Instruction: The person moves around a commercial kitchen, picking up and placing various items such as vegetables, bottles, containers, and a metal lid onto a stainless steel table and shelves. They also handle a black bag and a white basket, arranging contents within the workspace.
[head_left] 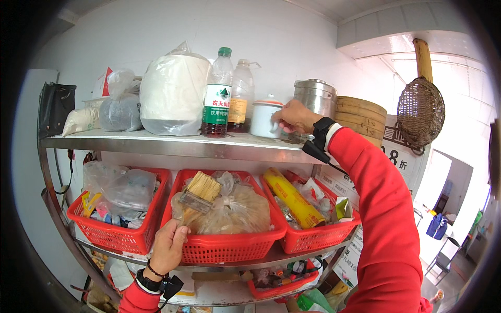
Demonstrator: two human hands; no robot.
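My right hand (297, 116) grips the handle of a white enamel mug (261, 121) on the top shelf. The mug has a white lid with an orange-red rim. Low in front of the middle red plastic basket (231, 248), my left hand (169, 242) is closed around what looks like the handle of a flat bristle brush (202, 187). Its pale bristles point up, above a metal ferrule; most of the handle is hidden. Behind the brush, a tied clear bag (238, 215) with tan contents fills the basket.
Left of the mug stand two plastic bottles (218, 113) with dark liquid and a large bagged white roll (172, 90). A steel canister (315, 96) and bamboo steamers (360, 117) are to the right. A wicker strainer (420, 105) hangs there. Red baskets (113, 234) flank the middle one.
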